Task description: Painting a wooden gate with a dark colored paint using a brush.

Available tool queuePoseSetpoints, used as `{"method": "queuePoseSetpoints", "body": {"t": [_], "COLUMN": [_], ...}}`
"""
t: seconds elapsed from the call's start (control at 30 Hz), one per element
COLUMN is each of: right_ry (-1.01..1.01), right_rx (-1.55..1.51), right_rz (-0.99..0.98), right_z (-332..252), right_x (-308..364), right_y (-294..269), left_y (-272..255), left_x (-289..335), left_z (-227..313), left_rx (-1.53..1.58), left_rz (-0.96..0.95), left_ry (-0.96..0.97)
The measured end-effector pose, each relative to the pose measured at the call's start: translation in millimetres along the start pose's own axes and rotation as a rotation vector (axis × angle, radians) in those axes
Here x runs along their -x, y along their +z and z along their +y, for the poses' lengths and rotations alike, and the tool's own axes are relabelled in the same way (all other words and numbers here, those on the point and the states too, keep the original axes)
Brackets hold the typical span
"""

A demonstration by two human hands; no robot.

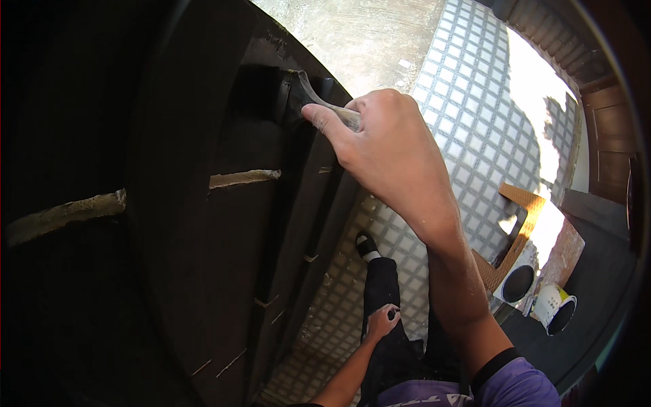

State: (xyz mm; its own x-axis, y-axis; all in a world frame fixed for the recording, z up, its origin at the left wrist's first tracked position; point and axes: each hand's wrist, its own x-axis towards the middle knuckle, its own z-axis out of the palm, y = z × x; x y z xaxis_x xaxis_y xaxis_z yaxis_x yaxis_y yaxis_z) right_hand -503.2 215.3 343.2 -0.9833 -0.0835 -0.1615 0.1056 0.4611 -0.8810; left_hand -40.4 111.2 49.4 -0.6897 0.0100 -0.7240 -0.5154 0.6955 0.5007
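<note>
My right hand (393,146) is closed around the pale, worn handle of a paintbrush (312,93). Its dark head rests against a tall dark brown wooden panel (230,237) with raised mouldings, near the panel's far edge. Pale, rough strips cross the dark surface, one long strip (68,216) at the left and a shorter strip (244,178) below the brush. Down by my thigh, my left hand (383,321) is closed on a small dark thing whose round end shows; the rest of it is hidden.
To the right stand a white tub (518,281) of dark paint and a white and yellow can (555,310), also dark inside. Beside them is an angled tan wooden frame (525,230). Patterned tiles (468,102) cover the floor, with bare concrete (366,34) beyond.
</note>
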Motion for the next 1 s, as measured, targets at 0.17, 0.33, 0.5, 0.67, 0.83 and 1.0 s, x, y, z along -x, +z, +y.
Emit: {"method": "queuePoseSetpoints", "body": {"t": [0.17, 0.33, 0.5, 0.67, 0.83, 1.0], "right_ry": [-0.023, 0.256, 0.127, 0.011, -0.027, 0.206], "right_rx": [-0.433, -0.177, 0.105, 0.112, -0.355, 0.028], "right_rz": [-0.094, -0.233, -0.181, -0.213, -0.121, -0.165], "right_z": [105, 118, 44, -36, 76, 114], "right_x": [-8, -14, -28, -3, 3, 11], "right_y": [55, 64, 22, -20, 36, 76], "left_y": [5, 3, -9, -26, -31, -45], "left_x": [-4, -5, -8, -14, -26, -35], "left_z": [2, 0, 5, 9, 14, 18], "left_rx": [-0.006, 0.004, 0.013, 0.018, 0.052, 0.065], "left_rz": [0.016, 0.013, 0.072, 0.103, 0.127, 0.116], "left_ry": [0.079, 0.055, 0.078, 0.042, 0.082, 0.039]}}
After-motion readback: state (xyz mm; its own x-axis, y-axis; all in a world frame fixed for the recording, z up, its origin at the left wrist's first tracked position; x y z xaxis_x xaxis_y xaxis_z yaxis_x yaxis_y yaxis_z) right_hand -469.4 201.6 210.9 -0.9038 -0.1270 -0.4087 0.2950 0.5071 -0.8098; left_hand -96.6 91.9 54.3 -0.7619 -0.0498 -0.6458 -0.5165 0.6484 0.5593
